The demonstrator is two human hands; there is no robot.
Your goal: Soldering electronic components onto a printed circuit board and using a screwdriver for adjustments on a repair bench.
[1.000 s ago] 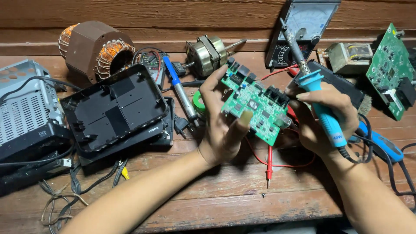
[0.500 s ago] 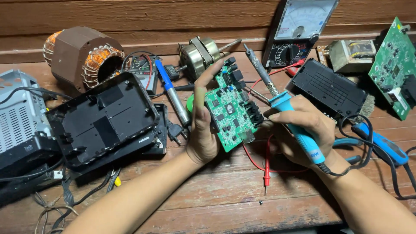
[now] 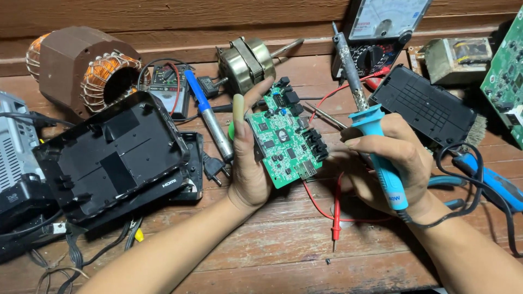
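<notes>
My left hand (image 3: 249,169) holds a small green circuit board (image 3: 285,141) upright by its left edge, component side facing me, above the wooden bench. My right hand (image 3: 389,166) grips a blue-handled soldering iron (image 3: 376,147). Its thin metal tip (image 3: 327,116) points left and up, ending close to the board's right side; whether it touches is unclear. A red multimeter probe (image 3: 337,209) and its red lead lie on the bench just below both hands.
A black plastic case shell (image 3: 109,158) lies at left, with a copper-wound motor stator (image 3: 81,68) behind it. A second soldering iron (image 3: 210,120), a small motor (image 3: 245,62), an analog multimeter (image 3: 381,32), a black cover (image 3: 425,106) and another green board (image 3: 506,71) crowd the back and right.
The board has turned from lying tilted across both hands to standing upright in my left hand. My right hand with the iron has dropped slightly beside it.
</notes>
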